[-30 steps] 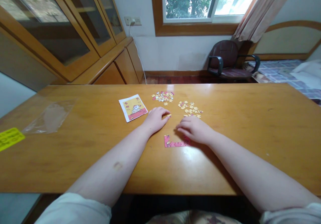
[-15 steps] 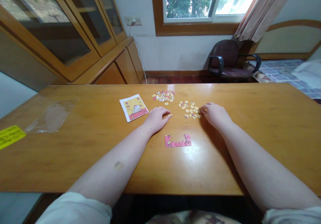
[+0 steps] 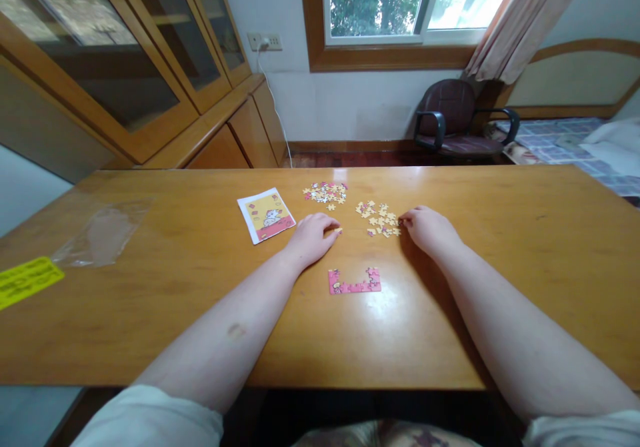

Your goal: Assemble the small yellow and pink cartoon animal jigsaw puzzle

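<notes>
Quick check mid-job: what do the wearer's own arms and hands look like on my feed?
The left hand and right hand are bare: no gloves, rings or watch visible. The left sleeve and right sleeve are pale, loose-looking fabric, leaving both forearms uncovered. The left forearm has one small mark.

Loose, pale fabric sleeves point(image 3: 155, 420), bare forearms point(image 3: 255, 317), small smudgy mark point(image 3: 236, 331) on the left one. Kinda blurry patterned cloth point(image 3: 375, 435) down low.
</notes>
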The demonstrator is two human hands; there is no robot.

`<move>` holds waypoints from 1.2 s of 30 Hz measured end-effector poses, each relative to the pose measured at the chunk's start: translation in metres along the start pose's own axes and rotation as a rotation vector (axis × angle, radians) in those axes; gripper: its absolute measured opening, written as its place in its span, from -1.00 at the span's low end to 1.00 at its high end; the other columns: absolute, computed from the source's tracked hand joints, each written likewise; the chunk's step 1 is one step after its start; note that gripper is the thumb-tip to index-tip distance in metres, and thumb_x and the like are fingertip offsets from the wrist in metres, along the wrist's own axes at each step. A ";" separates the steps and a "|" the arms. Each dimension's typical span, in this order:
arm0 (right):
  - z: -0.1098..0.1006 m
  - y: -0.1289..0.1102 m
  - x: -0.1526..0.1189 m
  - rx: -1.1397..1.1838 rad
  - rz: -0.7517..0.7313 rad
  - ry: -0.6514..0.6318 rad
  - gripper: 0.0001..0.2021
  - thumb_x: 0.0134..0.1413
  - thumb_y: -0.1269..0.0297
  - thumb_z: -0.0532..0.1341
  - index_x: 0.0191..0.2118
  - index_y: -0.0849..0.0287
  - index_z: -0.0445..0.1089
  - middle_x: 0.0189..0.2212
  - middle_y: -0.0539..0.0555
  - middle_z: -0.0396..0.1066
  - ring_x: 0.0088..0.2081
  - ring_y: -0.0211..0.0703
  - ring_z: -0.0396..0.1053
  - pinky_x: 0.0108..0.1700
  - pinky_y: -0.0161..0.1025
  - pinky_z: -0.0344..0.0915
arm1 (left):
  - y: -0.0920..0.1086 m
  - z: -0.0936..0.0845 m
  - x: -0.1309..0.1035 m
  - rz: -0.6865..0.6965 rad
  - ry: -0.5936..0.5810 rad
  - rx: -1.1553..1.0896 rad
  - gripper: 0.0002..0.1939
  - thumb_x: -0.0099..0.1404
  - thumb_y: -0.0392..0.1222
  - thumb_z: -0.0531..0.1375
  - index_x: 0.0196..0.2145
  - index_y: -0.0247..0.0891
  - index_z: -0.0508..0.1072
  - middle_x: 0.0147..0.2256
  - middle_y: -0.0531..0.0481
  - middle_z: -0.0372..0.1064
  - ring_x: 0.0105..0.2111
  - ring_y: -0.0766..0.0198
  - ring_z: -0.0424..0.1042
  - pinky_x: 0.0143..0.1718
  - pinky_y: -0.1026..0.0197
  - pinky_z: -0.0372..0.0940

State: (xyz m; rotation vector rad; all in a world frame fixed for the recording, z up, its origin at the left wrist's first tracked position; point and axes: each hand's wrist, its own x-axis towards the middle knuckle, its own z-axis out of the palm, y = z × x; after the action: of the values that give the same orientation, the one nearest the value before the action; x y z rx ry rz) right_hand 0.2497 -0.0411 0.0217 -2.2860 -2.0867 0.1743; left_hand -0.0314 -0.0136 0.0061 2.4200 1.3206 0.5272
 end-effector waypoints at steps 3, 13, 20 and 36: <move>-0.001 -0.002 -0.001 -0.007 0.017 -0.025 -0.71 0.15 0.30 0.08 -0.15 0.07 0.54 -0.12 0.12 0.46 -0.16 -0.09 0.41 -0.18 -0.29 0.23 | 0.000 0.000 0.000 -0.001 -0.003 0.003 -0.74 0.29 -0.05 0.09 -0.18 -0.17 0.50 -0.17 -0.05 0.45 -0.12 0.14 0.37 -0.02 0.05 0.25; -0.001 -0.006 -0.004 0.008 0.017 0.010 -0.72 0.17 0.26 0.06 -0.18 0.12 0.52 -0.15 0.17 0.45 -0.17 -0.06 0.41 -0.16 -0.24 0.24 | 0.002 -0.001 0.000 -0.001 -0.001 0.000 -0.74 0.29 -0.06 0.10 -0.20 -0.19 0.51 -0.17 -0.07 0.45 -0.12 0.14 0.37 -0.02 0.06 0.25; 0.005 -0.003 0.000 0.041 0.022 0.005 -0.76 0.13 0.37 0.08 -0.24 0.13 0.51 -0.17 0.14 0.44 -0.17 -0.08 0.40 -0.17 -0.26 0.22 | 0.000 0.001 0.000 0.006 0.007 0.005 -0.74 0.29 -0.05 0.10 -0.19 -0.18 0.50 -0.18 -0.05 0.45 -0.13 0.14 0.37 -0.03 0.06 0.25; -0.003 -0.004 -0.002 -0.016 0.140 -0.002 -0.65 0.11 0.05 0.13 -0.23 0.21 0.51 -0.23 0.25 0.47 -0.23 0.02 0.43 -0.24 -0.18 0.25 | 0.001 0.000 0.000 0.002 0.000 0.002 -0.75 0.29 -0.06 0.10 -0.20 -0.17 0.51 -0.18 -0.06 0.45 -0.12 0.13 0.37 -0.02 0.05 0.25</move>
State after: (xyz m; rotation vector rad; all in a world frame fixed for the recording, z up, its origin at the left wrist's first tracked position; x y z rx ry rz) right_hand 0.2462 -0.0425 0.0255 -2.4431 -1.9359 0.1648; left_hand -0.0308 -0.0143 0.0071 2.4231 1.3200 0.5259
